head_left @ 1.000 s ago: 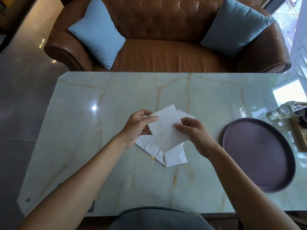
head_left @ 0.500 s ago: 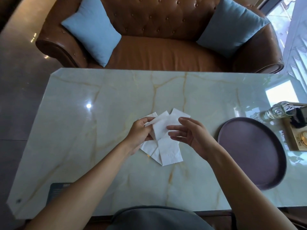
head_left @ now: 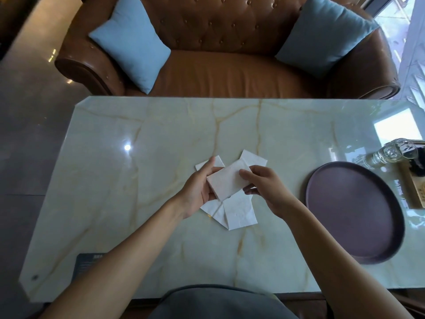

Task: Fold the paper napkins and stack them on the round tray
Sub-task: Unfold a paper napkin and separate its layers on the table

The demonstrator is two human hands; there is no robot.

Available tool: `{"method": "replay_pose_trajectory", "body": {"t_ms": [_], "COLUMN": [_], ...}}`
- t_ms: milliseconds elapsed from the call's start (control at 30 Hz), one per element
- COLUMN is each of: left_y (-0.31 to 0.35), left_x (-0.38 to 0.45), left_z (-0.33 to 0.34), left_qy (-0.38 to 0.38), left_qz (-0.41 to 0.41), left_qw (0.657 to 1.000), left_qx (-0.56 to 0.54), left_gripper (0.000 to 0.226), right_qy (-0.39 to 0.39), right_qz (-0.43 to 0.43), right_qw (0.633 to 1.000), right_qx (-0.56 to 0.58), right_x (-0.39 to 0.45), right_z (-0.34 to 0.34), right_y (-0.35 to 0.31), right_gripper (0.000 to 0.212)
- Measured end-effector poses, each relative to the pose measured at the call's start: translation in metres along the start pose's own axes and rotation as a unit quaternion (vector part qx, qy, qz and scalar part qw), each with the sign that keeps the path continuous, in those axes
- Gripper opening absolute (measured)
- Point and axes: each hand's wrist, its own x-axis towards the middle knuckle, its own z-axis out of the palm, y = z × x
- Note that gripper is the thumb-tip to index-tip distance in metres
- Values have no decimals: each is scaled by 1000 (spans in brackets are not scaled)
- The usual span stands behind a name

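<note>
A folded white paper napkin (head_left: 226, 181) is held just above the middle of the marble table. My left hand (head_left: 199, 187) grips its left edge, and my right hand (head_left: 264, 187) pinches its right edge. Under the hands lie several more white napkins (head_left: 239, 212), loosely overlapped on the tabletop and partly hidden by my fingers. The round dark purple tray (head_left: 358, 215) sits at the right of the table, apart from both hands, with nothing on it.
The pale marble table (head_left: 138, 180) has a glass bottle (head_left: 391, 153) lying near the tray's far edge and a wooden box (head_left: 416, 187) at the right rim. A brown leather sofa (head_left: 220, 72) with two blue cushions stands behind.
The napkin held between my hands went from a larger unfolded sheet to a smaller folded rectangle. Both hands have closed in on its edges over the pile.
</note>
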Motion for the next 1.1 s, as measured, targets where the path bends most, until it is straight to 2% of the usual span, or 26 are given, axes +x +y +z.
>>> {"method": "replay_pose_trajectory", "body": {"t_ms": [100,200,333,400,467,533,600,700,833,933,1100], "left_y": [-8,-11,-10,-14,-17,-19,-18,-21,-29,-33,-30], "left_x": [1,3,0,3,6,9,7,3,7,9,6], "left_z": [-2,-1,7,12,18,24,32,37,27,18,19], "left_qy": [35,39,59,127,198,237,250,274,308,329,321], "left_qz": [51,67,73,81,56,17,-1,64,189,232,280], "left_qw": [994,988,987,984,978,971,968,958,916,885,864], "left_qx": [91,135,127,97,29,-16,1,62,177,234,268], "left_gripper": [30,22,25,29,36,44,46,46,49,53,51], "right_qy": [12,25,53,81,97,104,109,124,135,146,161], "right_qz": [-20,-38,-67,-84,-101,-113,-119,-118,-133,-140,-137], "right_qw": [1000,998,993,988,985,982,981,979,974,970,971], "right_qx": [4,-40,-79,-97,-106,-107,-108,-112,-127,-134,-112], "right_x": [2,1,3,5,6,6,7,9,7,4,0], "right_z": [5,10,17,21,26,32,36,38,38,40,43], "right_y": [1,2,3,3,4,5,7,10,14,16,18], "right_gripper": [17,30,47,57,62,62,60,55,49,48,48]}}
